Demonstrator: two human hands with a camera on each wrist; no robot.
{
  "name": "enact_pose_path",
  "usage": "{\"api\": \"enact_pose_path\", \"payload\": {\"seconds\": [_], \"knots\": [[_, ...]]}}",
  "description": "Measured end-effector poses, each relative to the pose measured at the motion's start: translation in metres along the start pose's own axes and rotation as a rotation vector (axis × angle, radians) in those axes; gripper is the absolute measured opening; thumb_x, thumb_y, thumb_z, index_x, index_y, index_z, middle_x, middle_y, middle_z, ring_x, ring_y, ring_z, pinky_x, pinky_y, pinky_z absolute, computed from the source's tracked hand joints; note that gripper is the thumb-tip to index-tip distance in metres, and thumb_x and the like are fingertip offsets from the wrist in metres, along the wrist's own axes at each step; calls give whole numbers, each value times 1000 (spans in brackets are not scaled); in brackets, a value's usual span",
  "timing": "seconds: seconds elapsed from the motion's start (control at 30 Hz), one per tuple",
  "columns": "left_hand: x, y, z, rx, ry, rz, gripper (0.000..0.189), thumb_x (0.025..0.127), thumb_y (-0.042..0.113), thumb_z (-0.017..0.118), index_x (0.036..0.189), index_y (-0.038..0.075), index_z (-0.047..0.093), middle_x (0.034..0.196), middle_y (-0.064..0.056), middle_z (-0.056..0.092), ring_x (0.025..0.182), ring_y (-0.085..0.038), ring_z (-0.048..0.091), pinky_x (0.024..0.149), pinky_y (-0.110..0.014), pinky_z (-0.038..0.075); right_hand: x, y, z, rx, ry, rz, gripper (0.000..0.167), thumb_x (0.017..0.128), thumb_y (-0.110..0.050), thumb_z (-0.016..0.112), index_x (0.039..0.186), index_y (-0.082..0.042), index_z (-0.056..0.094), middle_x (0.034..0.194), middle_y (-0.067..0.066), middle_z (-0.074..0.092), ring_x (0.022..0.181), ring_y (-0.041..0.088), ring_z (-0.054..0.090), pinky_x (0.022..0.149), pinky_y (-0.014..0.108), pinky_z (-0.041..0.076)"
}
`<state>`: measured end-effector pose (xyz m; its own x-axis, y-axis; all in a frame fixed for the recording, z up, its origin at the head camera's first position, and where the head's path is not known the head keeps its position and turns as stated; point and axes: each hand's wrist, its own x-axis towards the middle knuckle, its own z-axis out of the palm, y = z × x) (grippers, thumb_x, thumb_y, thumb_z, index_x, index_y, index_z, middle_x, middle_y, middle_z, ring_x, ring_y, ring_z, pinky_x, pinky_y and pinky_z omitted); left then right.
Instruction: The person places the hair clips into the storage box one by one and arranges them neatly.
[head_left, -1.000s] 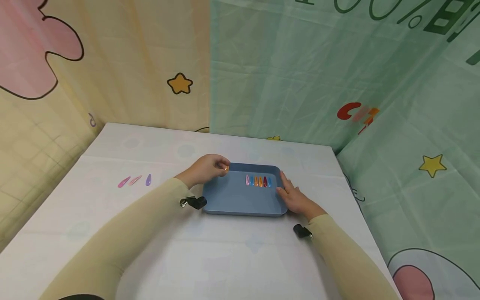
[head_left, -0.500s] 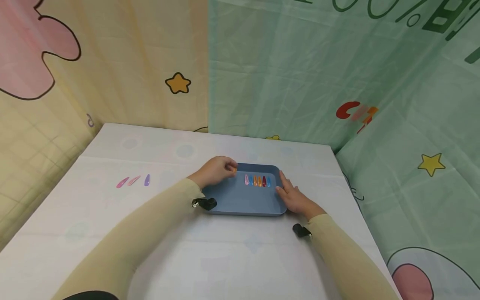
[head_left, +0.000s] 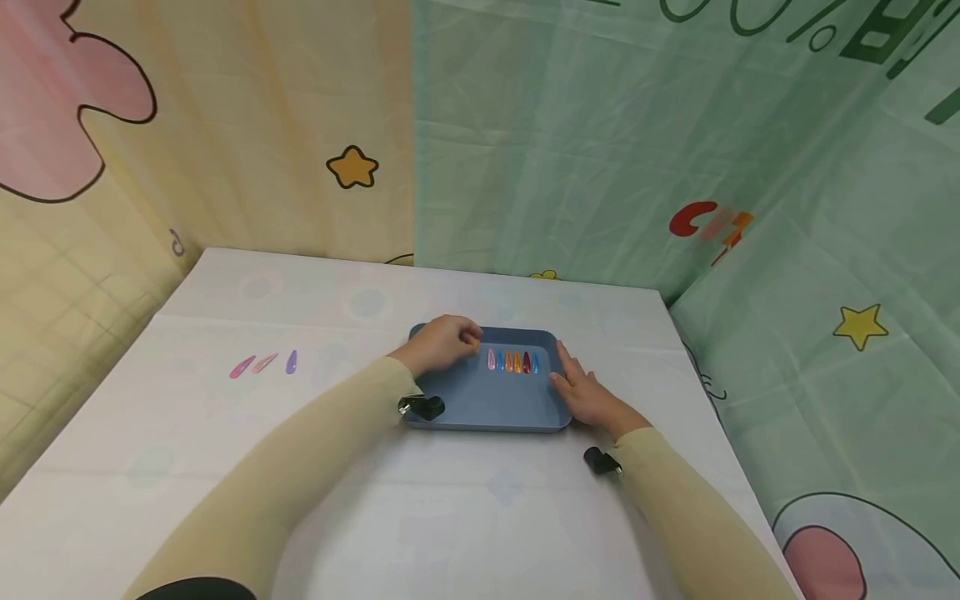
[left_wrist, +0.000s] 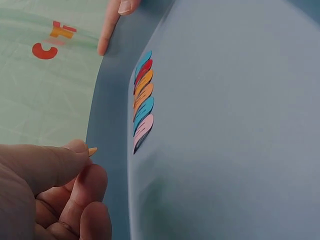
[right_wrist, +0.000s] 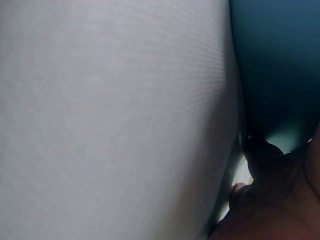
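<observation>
White table (head_left: 420, 533): three clips (head_left: 265, 363) sighted; orange clip (left_wrist: 93, 151) (tip showing) pinched by left hand (head_left: 444, 343) – shifted nearer the clip row (head_left: 508, 362); tray (head_left: 491, 405) touched by right hand (head_left: 588, 398), fingers straight.

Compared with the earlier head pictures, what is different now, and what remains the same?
The left hand has moved rightward over the tray, nearer to the row of six clips. It still pinches the orange clip; nothing was let go or newly gripped. Unchanged: the right hand at the tray's right edge, the row, and the three clips on the table.
</observation>
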<state>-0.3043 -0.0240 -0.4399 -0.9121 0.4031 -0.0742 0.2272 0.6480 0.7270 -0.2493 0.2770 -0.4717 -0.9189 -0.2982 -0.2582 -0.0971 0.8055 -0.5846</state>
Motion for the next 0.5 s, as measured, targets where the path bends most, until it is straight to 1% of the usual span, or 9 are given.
{"api": "enact_pose_path", "payload": {"seconds": [0.13, 0.5], "knots": [[3, 1, 3, 9, 0, -5, 32, 98, 15, 73, 129, 6, 72, 111, -6, 74, 99, -19, 65, 90, -35, 53, 0, 1, 0, -3, 2, -11, 70, 117, -32, 29, 168, -10, -13, 176, 21, -3, 162, 47, -5, 125, 69, -9], [9, 1, 11, 17, 0, -18, 29, 99, 15, 74, 128, 8, 73, 110, -5, 73, 101, -18, 65, 95, -37, 53, 1, 1, 1, 1, 6, -13, 70, 116, -32, 29, 168, -10, -13, 176, 20, -4, 162, 47, -5, 125, 69, -9]]}}
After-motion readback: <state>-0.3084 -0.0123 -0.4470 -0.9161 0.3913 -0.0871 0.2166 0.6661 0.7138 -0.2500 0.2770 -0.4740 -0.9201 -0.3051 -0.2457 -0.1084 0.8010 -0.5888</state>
